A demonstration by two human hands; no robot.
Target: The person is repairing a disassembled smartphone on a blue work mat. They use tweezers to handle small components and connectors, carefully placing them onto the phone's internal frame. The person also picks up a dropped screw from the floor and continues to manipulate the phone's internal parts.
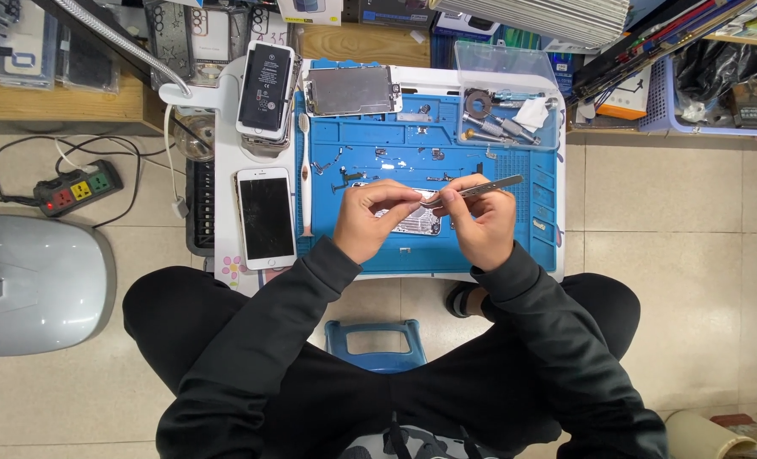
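Frame centre: right hand [483,223] pinches slim metal tweezers [477,188]; left hand [370,219] fingers closed at tips, over opened silver phone chassis [412,221]. Risk: tiny part drops, lost among loose bits on blue silicone mat [412,140].

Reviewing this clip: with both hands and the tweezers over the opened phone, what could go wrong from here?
1. The tweezers in the right hand might slip and scratch the open phone housing under the left hand.
2. Small loose parts scattered on the blue mat could get knocked or lost.
3. The white phone lies near the small table's edge and may be nudged off.
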